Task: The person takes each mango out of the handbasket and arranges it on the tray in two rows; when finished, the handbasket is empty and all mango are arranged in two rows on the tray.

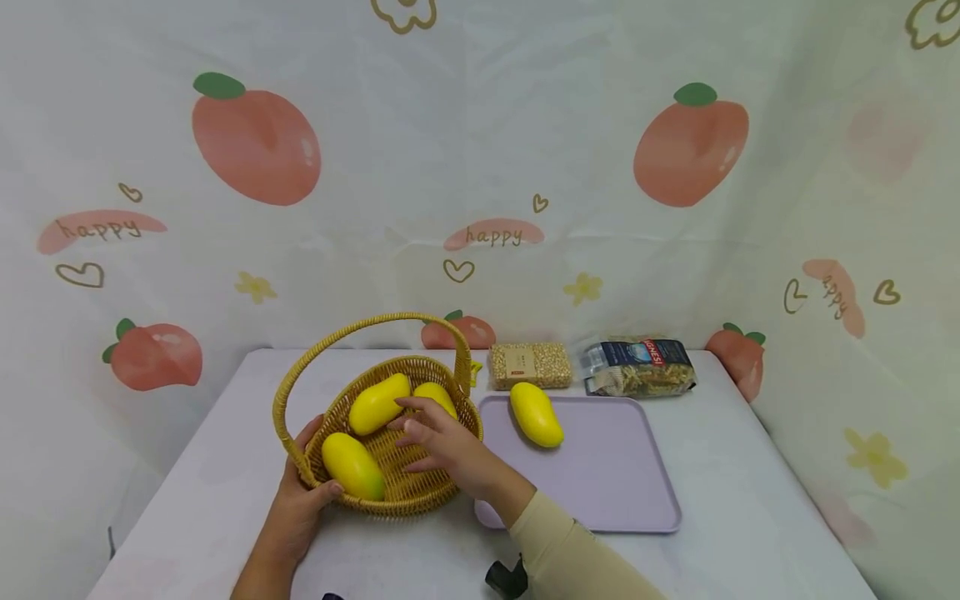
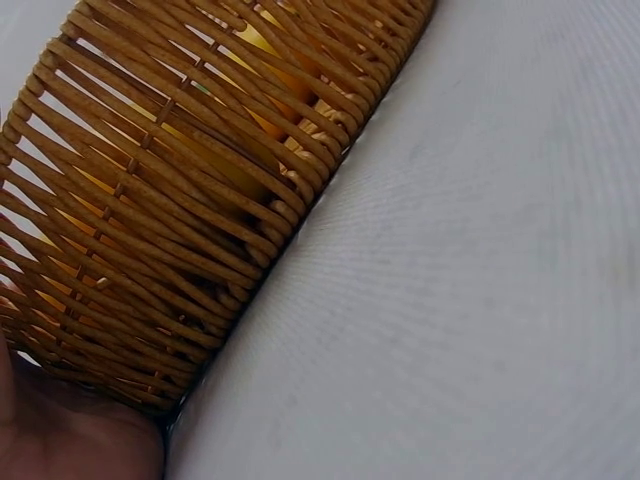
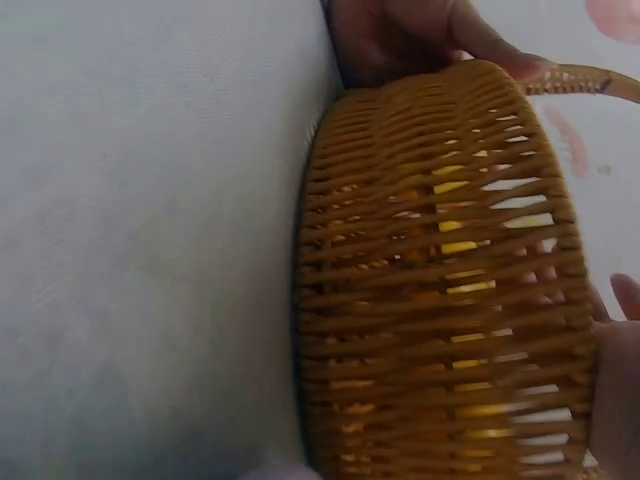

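A woven basket [image 1: 408, 503] with a tall arched handle stands on the table, three yellow mangoes inside it. One mango [image 1: 352, 467] lies at its front left, another mango [image 1: 378, 404] at the back, and a third mango [image 1: 435, 396] at the back right, partly behind my right hand. My left hand [image 1: 296, 508] grips the basket's left side, thumb over the rim. Above the basket's inside, my right hand [image 1: 450, 446] has its fingers spread and holds nothing. Whether a fingertip touches a mango, I cannot tell. Both wrist views show the basket's woven wall [image 2: 150, 200] up close.
Right of the basket lies a lilac tray [image 1: 600, 483] with one more mango [image 1: 536, 415] on it. Behind the tray are a pack of pale grains [image 1: 531, 367] and a bag of pasta [image 1: 641, 367]. A black object [image 1: 507, 578] sits near the front edge.
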The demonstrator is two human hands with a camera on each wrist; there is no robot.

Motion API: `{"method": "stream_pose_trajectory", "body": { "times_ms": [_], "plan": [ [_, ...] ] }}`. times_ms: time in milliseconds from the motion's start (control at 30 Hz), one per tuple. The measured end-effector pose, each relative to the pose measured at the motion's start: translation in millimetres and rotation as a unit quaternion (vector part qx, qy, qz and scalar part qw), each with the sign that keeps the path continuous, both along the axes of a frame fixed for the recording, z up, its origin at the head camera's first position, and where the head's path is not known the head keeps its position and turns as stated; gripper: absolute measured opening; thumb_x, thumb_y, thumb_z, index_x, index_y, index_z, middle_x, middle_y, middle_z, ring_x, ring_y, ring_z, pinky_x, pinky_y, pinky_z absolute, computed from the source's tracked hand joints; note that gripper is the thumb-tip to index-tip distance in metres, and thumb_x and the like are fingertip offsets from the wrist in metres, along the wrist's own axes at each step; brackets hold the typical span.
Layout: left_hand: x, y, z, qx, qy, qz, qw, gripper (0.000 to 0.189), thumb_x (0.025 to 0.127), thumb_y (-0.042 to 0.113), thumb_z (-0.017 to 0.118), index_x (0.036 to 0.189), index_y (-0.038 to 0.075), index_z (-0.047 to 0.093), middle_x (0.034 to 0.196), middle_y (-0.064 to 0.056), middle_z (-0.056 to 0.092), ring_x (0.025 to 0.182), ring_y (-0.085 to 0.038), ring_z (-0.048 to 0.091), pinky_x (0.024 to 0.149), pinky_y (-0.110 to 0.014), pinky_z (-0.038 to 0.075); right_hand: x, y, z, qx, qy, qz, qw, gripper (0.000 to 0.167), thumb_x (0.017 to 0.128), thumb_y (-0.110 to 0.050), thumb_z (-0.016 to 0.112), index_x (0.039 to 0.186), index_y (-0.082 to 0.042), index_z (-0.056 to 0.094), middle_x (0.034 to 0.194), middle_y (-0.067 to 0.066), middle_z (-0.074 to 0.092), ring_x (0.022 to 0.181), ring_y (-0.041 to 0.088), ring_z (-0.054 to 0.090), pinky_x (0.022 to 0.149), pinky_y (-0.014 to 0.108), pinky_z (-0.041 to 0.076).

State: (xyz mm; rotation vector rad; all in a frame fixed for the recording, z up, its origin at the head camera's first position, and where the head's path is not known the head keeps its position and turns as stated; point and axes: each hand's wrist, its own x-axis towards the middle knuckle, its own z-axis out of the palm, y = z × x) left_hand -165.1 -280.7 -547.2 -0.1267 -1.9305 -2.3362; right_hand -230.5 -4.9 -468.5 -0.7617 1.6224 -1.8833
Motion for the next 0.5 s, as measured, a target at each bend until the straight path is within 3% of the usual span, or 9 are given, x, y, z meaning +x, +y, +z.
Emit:
{"method": "stream_pose_trajectory", "body": {
  "times_ms": [133, 233, 500],
  "plan": [
    [-0.1, 0.1, 0.2, -0.001, 0.003, -0.003, 1.0000, 0.093, 0.102, 0.010, 0.079, 0.175, 0.022, 0.022, 0.171, -0.009, 0.029, 0.144, -0.012, 0.045, 0.112, -0.021, 0.043, -4.7, -14.6, -1.8, 0.061, 0.024, 0.002, 0.9978, 0.071, 0.109, -0.041, 0.068, 0.166, -0.010, 0.039, 0.148, 0.013, 0.056, 0.129, 0.026, 0.062, 0.098, 0.043, 0.059],
    [0.5, -0.4, -0.2, -0.001, 0.006, -0.007, 1.0000, 0.092, 0.103, 0.010, 0.078, 0.175, 0.023, 0.022, 0.170, -0.010, 0.029, 0.143, -0.011, 0.046, 0.111, -0.022, 0.044, -7.6, -23.2, -5.0, 0.115, 0.039, 0.007, 0.9926, 0.069, 0.107, -0.041, 0.071, 0.164, -0.015, 0.044, 0.145, 0.006, 0.058, 0.122, 0.015, 0.063, 0.096, 0.036, 0.057],
    [0.9, -1.1, 0.0, -0.002, 0.009, -0.013, 0.9999, 0.090, 0.104, 0.011, 0.076, 0.175, 0.023, 0.022, 0.170, -0.011, 0.028, 0.142, -0.011, 0.047, 0.110, -0.023, 0.046, -13.0, -39.7, -9.0, 0.230, 0.062, 0.044, 0.9703, 0.068, 0.103, -0.047, 0.074, 0.162, -0.025, 0.050, 0.144, -0.001, 0.061, 0.125, 0.010, 0.058, 0.101, 0.034, 0.052]
  ]
}}
